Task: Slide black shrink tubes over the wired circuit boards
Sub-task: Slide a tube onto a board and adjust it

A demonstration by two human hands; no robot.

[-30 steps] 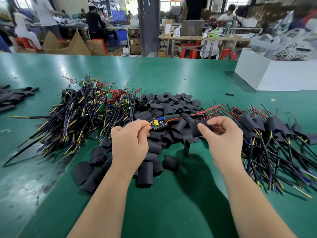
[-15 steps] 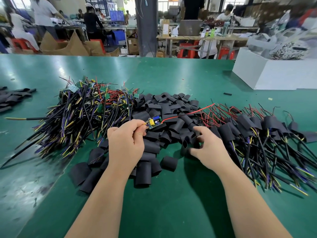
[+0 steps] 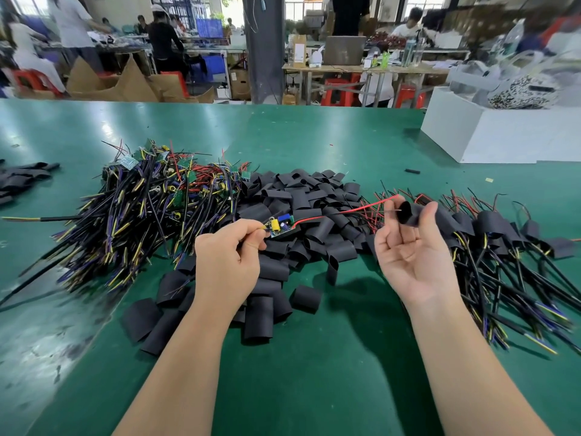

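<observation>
My left hand (image 3: pixel 228 262) pinches the wires at one end of a small green circuit board (image 3: pixel 280 225) with a yellow capacitor. A red wire (image 3: pixel 349 209) and a black wire run from the board toward my right hand (image 3: pixel 415 253). That hand is turned palm up and holds a black shrink tube (image 3: pixel 408 212) between thumb and fingertips, its open end facing the wire tips. A heap of loose black tubes (image 3: pixel 298 199) lies between and beyond my hands.
A pile of bare wired boards (image 3: pixel 141 209) lies on the left of the green table (image 3: pixel 314 372). Boards covered with tubes (image 3: pixel 503 247) lie at the right. A white box (image 3: pixel 496 136) stands at the back right. More black tubes (image 3: pixel 22 177) lie far left.
My right hand dipped into the tube heap, then rose palm up with one tube held at the wire tips. My left hand stayed put with the board.
</observation>
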